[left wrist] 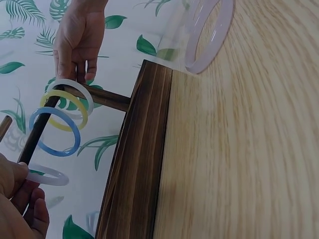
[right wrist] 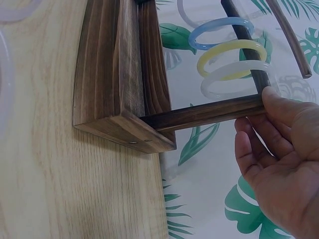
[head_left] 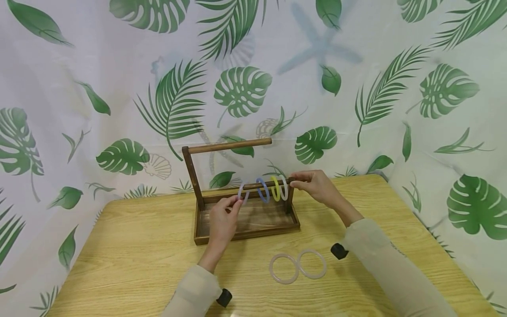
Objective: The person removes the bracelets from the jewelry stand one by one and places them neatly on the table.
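Observation:
A dark wooden bangle stand [head_left: 253, 234] has a tray base, a tall left post with an upper bar, and a short right post with a lower bar. On the lower bar hang a blue bangle [head_left: 262, 190], a yellow bangle [head_left: 275, 189] and a whitish bangle [head_left: 283, 188]. My left hand [head_left: 223, 220] pinches a pale lavender bangle [left wrist: 52, 179] at that bar's free end; whether the bar passes through it I cannot tell. With thumb and fingers, my right hand [right wrist: 284, 154] grips the top of the short post [right wrist: 209, 113].
Two pale pinkish bangles, a left one [head_left: 284, 268] and a right one [head_left: 312, 264], lie flat side by side on the wood-grain table [head_left: 138, 251], in front of the stand. The upper bar [head_left: 229, 145] carries no bangles. A leaf-patterned cloth [head_left: 277, 48] hangs behind the table.

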Motion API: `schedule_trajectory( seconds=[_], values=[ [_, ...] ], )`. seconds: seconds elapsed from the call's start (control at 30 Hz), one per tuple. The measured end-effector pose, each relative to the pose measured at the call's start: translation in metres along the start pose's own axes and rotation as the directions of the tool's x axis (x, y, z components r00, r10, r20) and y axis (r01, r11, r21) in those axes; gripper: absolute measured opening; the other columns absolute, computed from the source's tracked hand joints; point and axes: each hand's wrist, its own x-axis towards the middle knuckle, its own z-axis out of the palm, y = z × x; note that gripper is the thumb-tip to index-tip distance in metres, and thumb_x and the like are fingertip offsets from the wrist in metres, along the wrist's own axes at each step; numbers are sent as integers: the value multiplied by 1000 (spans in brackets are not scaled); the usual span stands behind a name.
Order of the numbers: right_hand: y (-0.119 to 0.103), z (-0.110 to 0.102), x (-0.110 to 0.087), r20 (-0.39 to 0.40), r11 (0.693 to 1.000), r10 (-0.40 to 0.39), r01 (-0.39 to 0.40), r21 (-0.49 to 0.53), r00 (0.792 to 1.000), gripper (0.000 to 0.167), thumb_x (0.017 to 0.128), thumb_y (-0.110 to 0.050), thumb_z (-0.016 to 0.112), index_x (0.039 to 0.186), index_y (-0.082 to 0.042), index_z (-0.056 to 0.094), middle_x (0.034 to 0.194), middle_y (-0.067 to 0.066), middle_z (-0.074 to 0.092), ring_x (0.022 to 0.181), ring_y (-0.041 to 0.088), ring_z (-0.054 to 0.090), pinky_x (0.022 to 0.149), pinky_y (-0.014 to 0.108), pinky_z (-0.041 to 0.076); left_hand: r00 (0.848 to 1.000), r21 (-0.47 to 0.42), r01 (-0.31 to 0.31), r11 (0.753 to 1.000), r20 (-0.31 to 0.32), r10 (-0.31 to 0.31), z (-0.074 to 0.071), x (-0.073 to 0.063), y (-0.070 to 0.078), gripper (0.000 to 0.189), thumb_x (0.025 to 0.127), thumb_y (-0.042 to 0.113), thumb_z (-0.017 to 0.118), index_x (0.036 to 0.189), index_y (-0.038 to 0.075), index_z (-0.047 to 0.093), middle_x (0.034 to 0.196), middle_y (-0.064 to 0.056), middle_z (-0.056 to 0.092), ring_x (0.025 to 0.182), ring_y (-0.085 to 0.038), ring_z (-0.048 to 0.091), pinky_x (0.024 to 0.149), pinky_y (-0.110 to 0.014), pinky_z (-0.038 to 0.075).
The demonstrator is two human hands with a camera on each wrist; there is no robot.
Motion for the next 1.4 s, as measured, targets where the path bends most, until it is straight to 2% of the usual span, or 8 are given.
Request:
schedule_trajectory(
  seconds=[0.23, 0.47, 0.7, 0.87, 1.13, 1.4],
  values=[
    [0, 0, 2, 1, 1000, -5, 5, -5, 1000, 43, 104, -18, 65, 138, 9, 61, 136, 27, 63, 112, 39, 67, 95, 52, 54, 999, 30, -33, 999, -12, 33, -8, 1, -4, 13, 95, 6, 75, 105, 0, 80, 93, -10, 75, 74, -21, 67, 63, -24, 53],
    [0, 0, 2, -2, 1000, 0, 0, 1, 1000, 44, 104, -20, 66, 137, 8, 62, 135, 26, 63, 111, 38, 67, 96, 54, 53, 997, 54, -77, 996, -23, 78, -20, 0, -8, 13, 94, 4, 76, 105, -2, 80, 90, -11, 76, 72, -22, 68, 62, -24, 53],
    [2, 1, 3, -11, 1000, 2, -2, -1, 1000, 43, 104, -22, 67, 137, 6, 63, 135, 25, 64, 110, 37, 67, 95, 52, 54, 999, 52, -52, 997, 8, 51, -32, -2, -7, 12, 96, 8, 74, 104, 1, 81, 88, -8, 74, 74, -19, 65, 64, -23, 52],
    [1, 0, 2, -7, 1000, -1, 1, 7, 1000, 43, 104, -20, 67, 136, 7, 63, 135, 26, 64, 110, 37, 67, 94, 50, 55, 999, 62, -33, 997, 24, 32, -36, -5, -5, 13, 95, 8, 75, 103, -1, 81, 87, -7, 74, 72, -18, 64, 64, -22, 52],
    [-1, 1, 1, -1, 1000, -3, 3, 7, 1000, 44, 104, -19, 65, 137, 9, 61, 136, 27, 62, 111, 38, 67, 93, 50, 55, 998, 60, -54, 997, 40, 51, -41, -10, -2, 12, 94, 4, 76, 102, -3, 80, 92, -10, 75, 75, -22, 66, 65, -24, 52],
    [0, 1, 0, -2, 1000, 2, -2, -1, 1000, 44, 104, -20, 66, 138, 9, 61, 137, 26, 62, 109, 36, 68, 91, 49, 56, 998, 51, -30, 998, 61, 27, -47, -14, 2, 12, 94, 6, 76, 103, 0, 81, 92, -8, 75, 71, -15, 62, 62, -23, 52]
  ],
)
